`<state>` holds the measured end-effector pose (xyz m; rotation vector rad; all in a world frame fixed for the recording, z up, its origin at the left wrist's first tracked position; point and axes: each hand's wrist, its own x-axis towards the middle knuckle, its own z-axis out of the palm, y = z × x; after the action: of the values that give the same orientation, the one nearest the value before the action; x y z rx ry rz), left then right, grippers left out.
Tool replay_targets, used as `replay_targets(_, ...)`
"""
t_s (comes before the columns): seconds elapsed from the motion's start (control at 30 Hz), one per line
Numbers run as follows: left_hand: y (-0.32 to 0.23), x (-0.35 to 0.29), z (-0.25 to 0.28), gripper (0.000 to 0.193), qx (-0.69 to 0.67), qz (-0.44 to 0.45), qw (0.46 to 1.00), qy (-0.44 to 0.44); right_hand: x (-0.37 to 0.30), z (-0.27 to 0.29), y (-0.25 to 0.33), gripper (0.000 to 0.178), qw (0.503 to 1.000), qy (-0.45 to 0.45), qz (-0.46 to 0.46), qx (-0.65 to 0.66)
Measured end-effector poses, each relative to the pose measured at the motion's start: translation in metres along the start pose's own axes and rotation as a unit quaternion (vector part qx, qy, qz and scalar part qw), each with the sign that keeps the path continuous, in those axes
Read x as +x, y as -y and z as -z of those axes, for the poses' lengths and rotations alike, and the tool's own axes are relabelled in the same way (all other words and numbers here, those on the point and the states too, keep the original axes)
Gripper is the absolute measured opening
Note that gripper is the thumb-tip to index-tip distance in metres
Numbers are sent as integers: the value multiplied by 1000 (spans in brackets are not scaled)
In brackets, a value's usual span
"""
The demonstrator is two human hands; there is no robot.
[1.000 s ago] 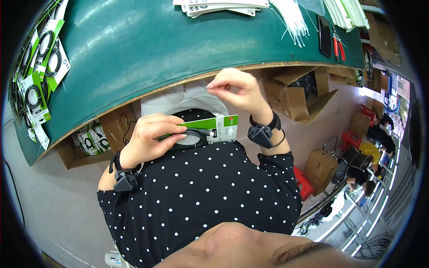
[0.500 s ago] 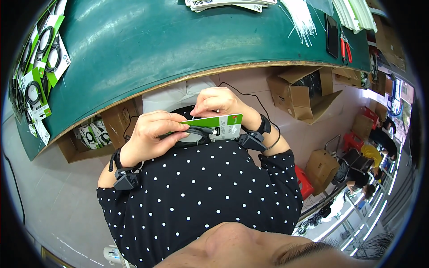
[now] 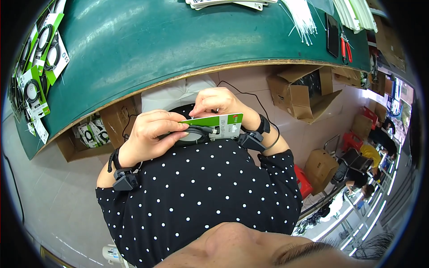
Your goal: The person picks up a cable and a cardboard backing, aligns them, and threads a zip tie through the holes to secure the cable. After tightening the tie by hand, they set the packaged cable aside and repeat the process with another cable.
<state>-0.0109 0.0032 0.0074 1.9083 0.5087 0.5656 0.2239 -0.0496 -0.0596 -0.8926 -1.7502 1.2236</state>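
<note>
"Judging by your hands, what is done and what is left?"

"Your black cable [image 3: 193,136] is coiled and lies against the green-and-white card [image 3: 209,121]; that much appears done. Any fastening is hidden from you in this view, so it cannot be called complete. Your piece is not yet on the tabletop [image 3: 147,44]: it stands just off the near edge, close against your dotted top [image 3: 196,178], well apart from the carded cables [image 3: 32,90] at the left end. Loose white ties [image 3: 301,22] lie toward the far right corner."

"How does your grip stand on each side?"

"Your left hand [image 3: 156,131] pinches card and coil together. Your right hand [image 3: 219,102] bends behind the card's upper edge, thumb and forefinger close together; whether they pinch anything, you cannot tell."

"And the look of your piece?"

"Note the green band, the pale printed right end, tilted slightly upward, and the black loops, their light-tipped plug [image 3: 215,131] pointing right."
</note>
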Motion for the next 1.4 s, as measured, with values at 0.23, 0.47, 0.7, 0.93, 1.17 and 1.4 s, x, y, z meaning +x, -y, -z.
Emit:
replay_targets(0.23, 2, 3, 3, 19, -16, 40, 999, 12, 1, 2, 9, 16, 995, 8, -51, 84)
replay_targets(0.47, 17, 7, 3, 15, -135, 171, 976, 11, -3, -4, -2, 18, 882, -28, -283, 374)
replay_targets(0.7, 23, 10, 7, 14, -209, 225, 950, 48, -5, -10, -22, 25, 869, 12, -283, 405)
replay_targets(0.93, 30, 5, 4, 13, -250, 264, 931, 36, -32, -15, -43, 22, 886, 45, -298, 353)
replay_targets(1.17, 42, 2, 1, 14, -280, 259, 923, 44, -30, -26, -39, 23, 934, 2, -180, 309)
replay_targets(1.4, 46, -5, -2, 13, -315, 245, 917, 23, -18, -22, -21, 23, 873, -27, -307, 378)
